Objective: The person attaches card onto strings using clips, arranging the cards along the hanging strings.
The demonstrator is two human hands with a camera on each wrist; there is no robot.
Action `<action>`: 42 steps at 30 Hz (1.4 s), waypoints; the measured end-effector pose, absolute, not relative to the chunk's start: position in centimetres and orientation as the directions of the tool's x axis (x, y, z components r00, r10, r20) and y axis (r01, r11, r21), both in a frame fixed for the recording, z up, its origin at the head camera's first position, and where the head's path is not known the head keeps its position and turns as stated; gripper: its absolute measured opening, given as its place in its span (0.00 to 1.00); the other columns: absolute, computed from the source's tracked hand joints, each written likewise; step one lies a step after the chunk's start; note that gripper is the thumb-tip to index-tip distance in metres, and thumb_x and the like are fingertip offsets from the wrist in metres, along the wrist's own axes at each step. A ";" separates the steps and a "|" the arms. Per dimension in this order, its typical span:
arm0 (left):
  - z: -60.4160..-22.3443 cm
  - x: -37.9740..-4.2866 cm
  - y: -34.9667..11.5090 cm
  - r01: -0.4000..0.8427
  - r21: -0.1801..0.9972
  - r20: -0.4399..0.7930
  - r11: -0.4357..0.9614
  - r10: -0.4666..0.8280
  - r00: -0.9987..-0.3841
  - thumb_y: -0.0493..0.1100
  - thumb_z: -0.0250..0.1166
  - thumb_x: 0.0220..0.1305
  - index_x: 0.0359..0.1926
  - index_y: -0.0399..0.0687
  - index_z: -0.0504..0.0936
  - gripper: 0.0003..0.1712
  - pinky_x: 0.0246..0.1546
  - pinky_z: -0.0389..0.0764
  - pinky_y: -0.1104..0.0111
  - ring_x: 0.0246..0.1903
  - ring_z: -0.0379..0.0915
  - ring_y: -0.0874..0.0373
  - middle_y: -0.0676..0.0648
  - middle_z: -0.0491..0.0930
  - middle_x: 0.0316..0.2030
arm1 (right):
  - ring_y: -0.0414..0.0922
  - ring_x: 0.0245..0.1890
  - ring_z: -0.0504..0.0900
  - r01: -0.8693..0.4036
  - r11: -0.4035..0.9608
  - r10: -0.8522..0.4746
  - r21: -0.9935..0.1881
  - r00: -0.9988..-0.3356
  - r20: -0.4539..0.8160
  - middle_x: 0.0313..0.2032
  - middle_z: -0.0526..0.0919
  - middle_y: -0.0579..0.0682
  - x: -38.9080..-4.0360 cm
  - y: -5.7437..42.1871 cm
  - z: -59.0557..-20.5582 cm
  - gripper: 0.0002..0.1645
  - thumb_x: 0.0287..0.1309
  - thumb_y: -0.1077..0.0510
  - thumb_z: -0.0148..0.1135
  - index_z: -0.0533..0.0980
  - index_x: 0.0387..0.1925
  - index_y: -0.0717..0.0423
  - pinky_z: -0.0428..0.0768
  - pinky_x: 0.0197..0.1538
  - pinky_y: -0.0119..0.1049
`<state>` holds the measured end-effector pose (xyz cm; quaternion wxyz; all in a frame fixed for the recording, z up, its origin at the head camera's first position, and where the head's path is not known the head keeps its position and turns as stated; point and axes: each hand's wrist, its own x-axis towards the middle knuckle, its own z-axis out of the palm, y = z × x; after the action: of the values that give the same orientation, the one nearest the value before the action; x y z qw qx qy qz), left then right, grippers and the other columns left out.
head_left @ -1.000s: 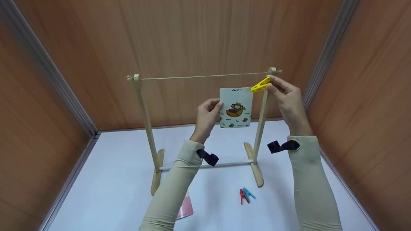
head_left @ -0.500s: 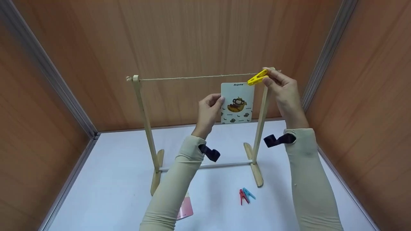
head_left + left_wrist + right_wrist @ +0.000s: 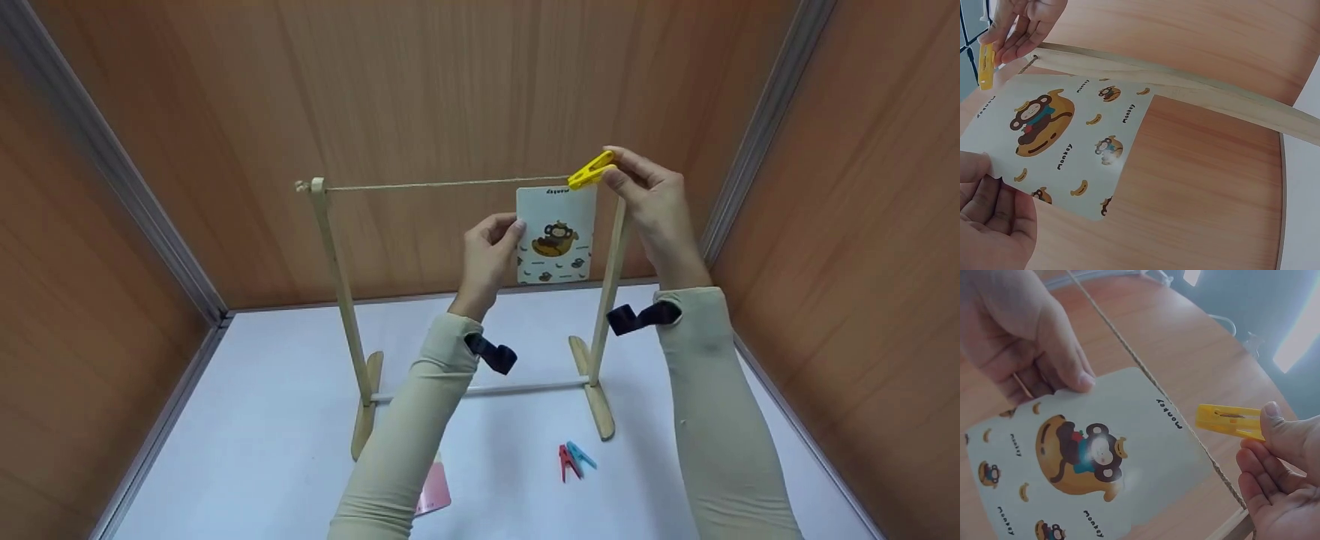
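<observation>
A pale card with a monkey on a banana hangs from my left hand, pinched at its left edge between thumb and fingers. My right hand pinches a yellow clothespin by its handle end. The clothespin's nose overlaps the card's top right corner in the head view. In the right wrist view, the clothespin points at the twine, just short of it, and the card's top edge lies right along the twine. The left wrist view shows the card with the word "monkey" on it.
The twine runs between two wooden posts of a stand on a white table. A red clothespin and a blue clothespin lie in front. A pink card is partly hidden under the left sleeve.
Both hands have risen, bringing the card's top edge up close to the twine. The right hand and yellow clothespin have also shifted left. The clothespins on the table stay put.
</observation>
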<state>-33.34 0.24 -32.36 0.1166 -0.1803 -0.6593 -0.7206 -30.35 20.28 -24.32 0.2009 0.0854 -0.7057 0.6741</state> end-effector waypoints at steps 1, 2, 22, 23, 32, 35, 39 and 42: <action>-32.3 -33.4 0.3 0.409 0.906 0.418 -0.106 0.072 -0.906 0.39 0.58 0.69 0.50 0.35 0.79 0.13 0.44 0.79 0.67 0.41 0.79 0.55 0.38 0.82 0.45 | 0.44 0.55 0.75 -0.390 0.085 0.155 -0.917 -0.904 0.399 0.57 0.77 0.53 -30.4 20.2 -24.2 0.28 0.56 0.53 0.64 0.75 0.59 0.56 0.73 0.61 0.30; -32.3 -33.4 0.4 0.412 0.905 0.421 -0.107 0.074 -0.904 0.38 0.58 0.69 0.50 0.35 0.79 0.13 0.44 0.79 0.68 0.41 0.79 0.56 0.38 0.82 0.45 | 0.44 0.55 0.75 -0.392 0.098 0.159 -0.915 -0.901 0.403 0.57 0.77 0.53 -30.4 20.2 -24.1 0.28 0.56 0.53 0.63 0.75 0.59 0.55 0.73 0.60 0.30; -32.2 -33.6 0.4 0.444 0.888 0.454 -0.115 0.085 -0.887 0.38 0.56 0.70 0.50 0.33 0.78 0.14 0.43 0.79 0.68 0.41 0.80 0.55 0.37 0.82 0.45 | 0.39 0.45 0.78 -0.407 0.248 0.151 -0.879 -0.880 0.450 0.45 0.80 0.46 -31.0 19.2 -22.4 0.22 0.58 0.56 0.62 0.79 0.53 0.59 0.77 0.50 0.23; -32.2 -33.6 0.4 0.444 0.888 0.455 -0.115 0.085 -0.887 0.38 0.56 0.70 0.50 0.33 0.78 0.14 0.43 0.80 0.68 0.41 0.80 0.55 0.37 0.82 0.45 | 0.39 0.44 0.79 -0.408 0.258 0.153 -0.876 -0.878 0.454 0.44 0.80 0.46 -31.1 19.2 -22.3 0.21 0.58 0.57 0.62 0.79 0.53 0.59 0.77 0.50 0.23; -32.0 -33.6 0.7 0.435 0.896 0.441 -0.091 0.065 -0.895 0.37 0.57 0.69 0.49 0.33 0.79 0.13 0.41 0.79 0.69 0.40 0.80 0.56 0.37 0.83 0.43 | 0.37 0.41 0.80 -0.446 0.329 0.154 -0.832 -0.844 0.514 0.41 0.81 0.47 -31.1 18.8 -21.8 0.18 0.58 0.58 0.63 0.81 0.50 0.61 0.78 0.49 0.24; -31.9 -33.7 0.8 0.439 0.895 0.444 -0.077 0.063 -0.894 0.38 0.58 0.69 0.49 0.33 0.79 0.13 0.42 0.79 0.68 0.40 0.80 0.56 0.37 0.83 0.44 | 0.36 0.41 0.79 -0.467 0.363 0.141 -0.806 -0.827 0.544 0.41 0.80 0.47 -31.2 18.9 -21.7 0.18 0.59 0.59 0.62 0.80 0.50 0.63 0.78 0.49 0.24; -31.9 -33.7 0.9 0.435 0.897 0.440 -0.077 0.069 -0.895 0.38 0.58 0.69 0.49 0.33 0.79 0.13 0.43 0.79 0.67 0.41 0.80 0.54 0.37 0.83 0.45 | 0.36 0.40 0.79 -0.462 0.382 0.146 -0.800 -0.825 0.546 0.41 0.81 0.48 -31.4 18.9 -21.5 0.17 0.59 0.60 0.62 0.80 0.49 0.63 0.78 0.47 0.22; -31.8 -33.7 0.9 0.430 0.900 0.435 -0.076 0.073 -0.898 0.38 0.58 0.69 0.50 0.34 0.79 0.14 0.44 0.80 0.65 0.42 0.80 0.53 0.37 0.83 0.45 | 0.37 0.40 0.79 -0.454 0.399 0.152 -0.797 -0.824 0.545 0.41 0.82 0.50 -31.6 19.0 -21.5 0.16 0.60 0.60 0.62 0.81 0.49 0.63 0.78 0.46 0.22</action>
<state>-33.72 0.89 -31.83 0.1258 -0.1882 -0.6678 -0.7091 -31.57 18.98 -21.49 0.2804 0.0958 -0.7880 0.5397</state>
